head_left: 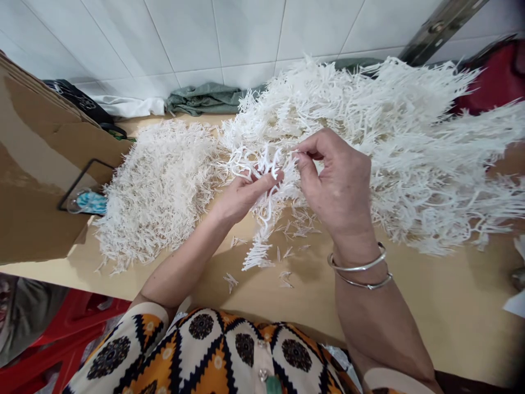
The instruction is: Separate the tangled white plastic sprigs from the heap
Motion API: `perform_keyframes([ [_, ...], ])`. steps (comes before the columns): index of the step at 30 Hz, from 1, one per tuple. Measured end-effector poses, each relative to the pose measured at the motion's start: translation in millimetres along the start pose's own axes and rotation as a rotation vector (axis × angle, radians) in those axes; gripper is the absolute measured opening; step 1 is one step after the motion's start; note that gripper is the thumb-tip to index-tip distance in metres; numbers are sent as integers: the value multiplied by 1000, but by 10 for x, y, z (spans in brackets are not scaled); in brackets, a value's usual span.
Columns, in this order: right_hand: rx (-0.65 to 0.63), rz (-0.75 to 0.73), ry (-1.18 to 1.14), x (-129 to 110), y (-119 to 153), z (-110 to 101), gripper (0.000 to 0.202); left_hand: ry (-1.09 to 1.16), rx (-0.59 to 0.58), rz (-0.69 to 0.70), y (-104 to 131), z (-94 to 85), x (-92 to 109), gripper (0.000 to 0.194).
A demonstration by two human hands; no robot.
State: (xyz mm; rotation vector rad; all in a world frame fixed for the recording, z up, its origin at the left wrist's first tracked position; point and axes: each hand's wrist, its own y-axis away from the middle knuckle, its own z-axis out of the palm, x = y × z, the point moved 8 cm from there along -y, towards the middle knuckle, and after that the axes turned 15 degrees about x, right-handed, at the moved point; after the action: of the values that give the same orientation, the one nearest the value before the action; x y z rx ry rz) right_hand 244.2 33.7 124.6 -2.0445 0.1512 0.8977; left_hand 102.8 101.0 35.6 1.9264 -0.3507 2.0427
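Pressing its thumb down over partly curled fingers, the left hand (246, 196) is holding a branching white strand (264, 214) above the table (311, 312), in front of the person's chest. The grip is looking light and close to the upper branches, probably to steady the strand while leaving its tips within reach of the other hand. The right hand (338, 178) is bringing thumb and index finger nearly together just beside those branches; whether a tip is caught between them is too small to tell. That narrow pinch is likely suiting such thin parts. The strand's lower end is hanging toward the tabletop, where loose white bits (296, 225) are lying scattered below, perhaps simply where they fell. Farther out, a dense pile of short pieces (159, 186) is resting to the left, while a larger, looser heap of long strands (414, 148) is spreading to the right; keeping them on opposite sides is perhaps helping separate the two kinds. Beyond the left pile, a cardboard box (36, 164) is standing at the table's edge, and a green cloth (205, 98) is lying along the tiled wall (250, 33).
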Motion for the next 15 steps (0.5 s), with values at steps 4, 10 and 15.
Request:
perform_keyframes([
  [4, 154, 43, 50, 314, -78, -114, 14, -31, -141, 108, 145, 161, 153, 38],
  [10, 26, 63, -28, 303, -118, -193, 12, -45, 46, 263, 63, 76, 382, 44],
  [15, -27, 99, -162, 8, -106, -222, 12, -52, 198, 235, -25, -115, 337, 42],
])
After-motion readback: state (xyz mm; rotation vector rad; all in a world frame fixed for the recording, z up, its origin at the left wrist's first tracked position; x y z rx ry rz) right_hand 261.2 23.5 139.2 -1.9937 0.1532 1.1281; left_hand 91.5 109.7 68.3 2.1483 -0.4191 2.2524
